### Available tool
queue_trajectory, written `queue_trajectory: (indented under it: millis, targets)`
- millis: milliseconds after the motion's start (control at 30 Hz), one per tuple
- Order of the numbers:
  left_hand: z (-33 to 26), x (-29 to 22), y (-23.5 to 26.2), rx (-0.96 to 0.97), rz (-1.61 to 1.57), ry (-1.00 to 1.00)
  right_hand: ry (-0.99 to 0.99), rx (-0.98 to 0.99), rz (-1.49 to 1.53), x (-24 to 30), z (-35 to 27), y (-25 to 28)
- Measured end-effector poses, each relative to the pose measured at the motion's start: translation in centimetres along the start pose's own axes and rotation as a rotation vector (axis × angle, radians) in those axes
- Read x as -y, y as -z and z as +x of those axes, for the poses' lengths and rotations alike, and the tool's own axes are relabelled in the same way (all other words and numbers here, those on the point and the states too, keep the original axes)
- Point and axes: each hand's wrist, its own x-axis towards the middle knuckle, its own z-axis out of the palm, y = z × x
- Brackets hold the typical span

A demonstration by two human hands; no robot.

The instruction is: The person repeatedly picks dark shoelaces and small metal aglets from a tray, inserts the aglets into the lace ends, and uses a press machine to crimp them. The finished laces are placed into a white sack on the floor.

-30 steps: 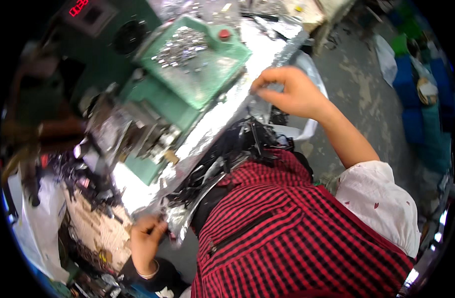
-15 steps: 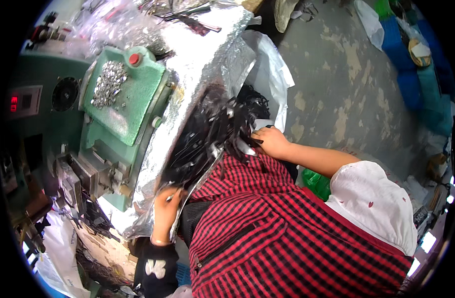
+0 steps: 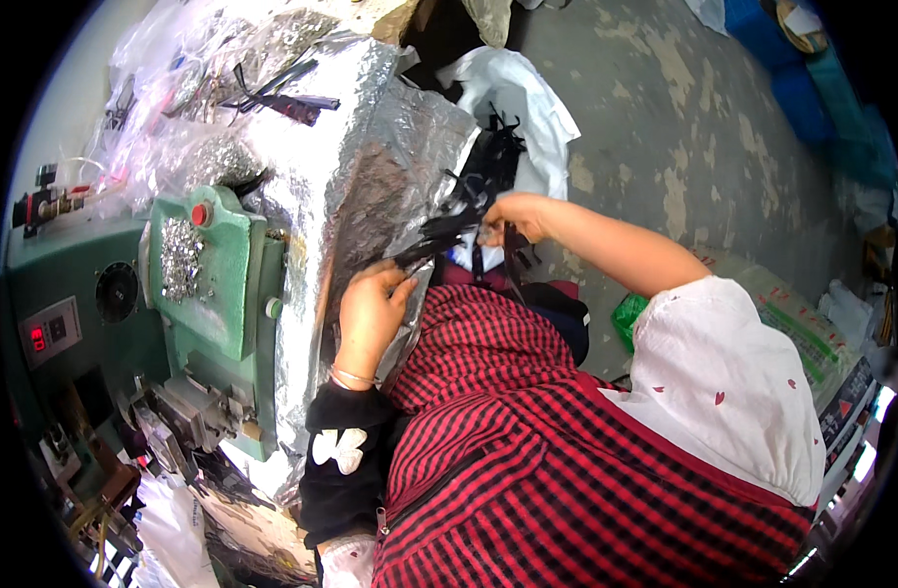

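Observation:
A bundle of thin black strips [image 3: 447, 233] stretches between my two hands over the edge of a foil-covered table. My left hand [image 3: 371, 309], fingers curled, grips the left end of the bundle. On the right, my right hand [image 3: 520, 218] is closed around the other end, with some strips dangling below it. More black strips [image 3: 495, 157] lie at the mouth of a white sack [image 3: 537, 108] beyond my right hand. The strips' exact kind I cannot make out. My red-and-black checked apron [image 3: 498, 392] covers my lap beneath.
A green machine [image 3: 228, 294] with a red button stands left, with small shiny metal pieces [image 3: 181, 260] heaped on top. Foil [image 3: 356, 98] covers the table. Clear plastic bags [image 3: 165, 108] and loose black strips [image 3: 292, 101] lie farther back. A green bag [image 3: 627, 318] is at right.
My left hand has moved up and away from me, and my right hand slightly left and farther away. The black strips spread over the foil are now gathered between my hands. The view has shifted.

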Motion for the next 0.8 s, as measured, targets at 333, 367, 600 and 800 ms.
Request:
queue_trajectory:
  millis: [333,367,600,800]
  targets:
    - [1.2,-0.5,-2.9,0.057,-0.143,-0.097,0.262,-0.379,-0.423,2.7,6.8,6.0]
    - [1.7,-0.5,-3.2,0.057,-0.149,-0.13,0.312,-0.425,-0.357,2.9,7.3,5.8]
    - [3.1,-1.3,-3.9,0.098,-0.274,0.191,0.772,-0.489,-0.134,2.7,1.2,7.4]
    - [3.4,-2.9,-2.6,0.047,0.095,0.124,0.99,-0.941,-0.331,11.2,-1.0,16.8]
